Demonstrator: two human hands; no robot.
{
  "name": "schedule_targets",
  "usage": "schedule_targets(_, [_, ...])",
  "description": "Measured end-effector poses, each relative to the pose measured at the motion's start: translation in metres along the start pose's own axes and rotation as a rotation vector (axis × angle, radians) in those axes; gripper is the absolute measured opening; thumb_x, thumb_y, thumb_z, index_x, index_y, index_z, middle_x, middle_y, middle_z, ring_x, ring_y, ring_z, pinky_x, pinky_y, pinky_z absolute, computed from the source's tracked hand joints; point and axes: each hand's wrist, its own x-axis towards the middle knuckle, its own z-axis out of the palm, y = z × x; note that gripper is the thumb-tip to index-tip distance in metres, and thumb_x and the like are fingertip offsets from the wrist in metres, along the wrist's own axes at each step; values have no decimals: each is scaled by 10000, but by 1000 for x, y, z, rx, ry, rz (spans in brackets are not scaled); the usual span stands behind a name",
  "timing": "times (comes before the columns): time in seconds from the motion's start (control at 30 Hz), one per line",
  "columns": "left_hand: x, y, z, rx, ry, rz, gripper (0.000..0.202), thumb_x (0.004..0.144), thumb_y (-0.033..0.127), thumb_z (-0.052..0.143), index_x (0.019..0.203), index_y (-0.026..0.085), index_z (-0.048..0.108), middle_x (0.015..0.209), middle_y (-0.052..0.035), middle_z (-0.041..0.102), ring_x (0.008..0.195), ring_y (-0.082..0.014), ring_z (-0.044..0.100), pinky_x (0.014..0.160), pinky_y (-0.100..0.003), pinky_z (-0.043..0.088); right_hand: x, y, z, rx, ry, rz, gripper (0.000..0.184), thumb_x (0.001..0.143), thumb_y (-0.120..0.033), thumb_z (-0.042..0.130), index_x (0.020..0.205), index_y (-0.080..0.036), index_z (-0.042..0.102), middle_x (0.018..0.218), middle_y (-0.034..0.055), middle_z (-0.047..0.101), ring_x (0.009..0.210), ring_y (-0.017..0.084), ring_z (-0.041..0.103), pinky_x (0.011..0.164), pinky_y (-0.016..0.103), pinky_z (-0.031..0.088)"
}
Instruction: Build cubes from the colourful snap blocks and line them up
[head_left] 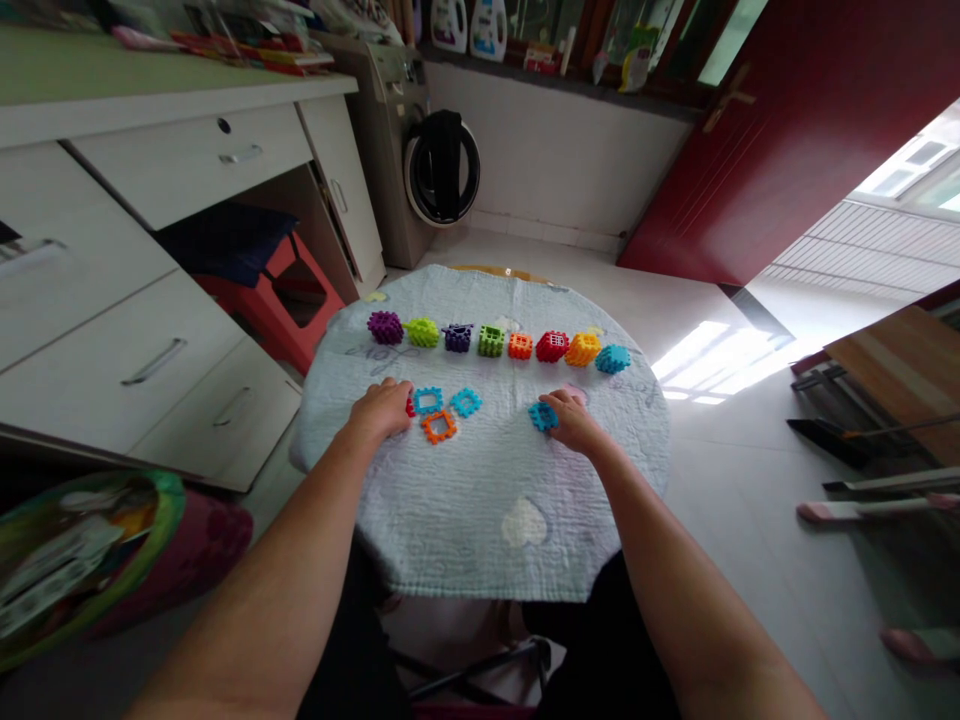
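On the cloth-covered round table (480, 520), my left hand (382, 408) rests at the left with its fingers closed over a red toothed plastic piece (410, 407), mostly hidden. Right beside it lie a blue square frame piece (428, 400), an orange square frame piece (439, 427) and another blue frame piece (466, 402). My right hand (576, 420) grips a blue toothed building piece (543, 416) at its right edge. Behind both hands stands a row of several block cubes, among them a purple cube (385, 327), a green cube (492, 340), a red cube (553, 346) and a blue cube (613, 359).
White drawers (157, 350) and a red stool (277, 285) stand to the left, above a waste bin (169, 545). A washing machine (390, 150) with its round door ajar is behind the table. A red door (720, 140) is at the right.
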Motion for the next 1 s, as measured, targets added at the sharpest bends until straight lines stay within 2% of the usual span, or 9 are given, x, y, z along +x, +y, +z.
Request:
schedule_targets(0.13, [0, 0, 0, 15, 10, -4, 393, 745, 191, 592, 1134, 247, 582, 1175, -71, 561, 1045, -241, 581, 851, -314, 481, 2, 1, 0, -14, -9, -3, 524, 684, -105, 638, 1201, -170, 589, 1164, 131, 565, 1027, 243, 498, 904, 357, 347])
schedule_targets(0.27, [6, -7, 9, -5, 44, 5, 505, 702, 187, 630, 1198, 252, 564, 1216, -81, 556, 1074, -252, 574, 864, -313, 478, 1, -2, -3, -48, -21, 36, 487, 669, -160, 680, 1150, -140, 605, 1078, 137, 567, 1004, 254, 490, 882, 347, 351])
schedule_targets(0.33, [10, -11, 13, -7, 54, 10, 540, 686, 195, 640, 1217, 247, 558, 1230, -91, 552, 1081, -261, 574, 863, -316, 477, 0, -4, -5, -50, -22, 41, 496, 667, -178, 689, 1153, -132, 603, 1083, 142, 561, 1014, 259, 485, 892, 349, 347])
schedule_targets(0.5, [16, -18, 17, 14, 65, 33, 458, 696, 196, 606, 1150, 252, 593, 1151, -77, 583, 999, -250, 603, 835, -316, 478, -1, -7, -8, -21, -30, 11, 535, 674, -172, 694, 1198, -153, 590, 1135, 139, 557, 1050, 258, 488, 935, 365, 324])
schedule_targets(0.77, [18, -16, 17, -21, 106, 176, 420, 740, 144, 541, 1140, 243, 625, 1103, -64, 611, 999, -221, 603, 902, -293, 449, 0, -10, -12, -17, -45, -1, 535, 672, -166, 701, 1197, -179, 600, 1149, 127, 563, 1042, 250, 501, 928, 370, 337])
schedule_targets(0.9, [21, -15, 19, -34, 109, 196, 458, 744, 122, 534, 1179, 240, 612, 1126, -66, 605, 1026, -214, 594, 933, -286, 435, -3, -13, -14, -12, -13, 38, 480, 643, -211, 735, 1111, -188, 632, 1068, 106, 568, 1000, 252, 509, 890, 365, 374])
schedule_targets(1.0, [21, -17, 21, -58, 109, 162, 480, 728, 125, 553, 1188, 256, 602, 1155, -59, 595, 1059, -213, 581, 930, -278, 436, -7, -5, -24, 33, 57, 50, 429, 653, -229, 719, 1072, -199, 636, 1027, 88, 567, 968, 242, 518, 876, 362, 399])
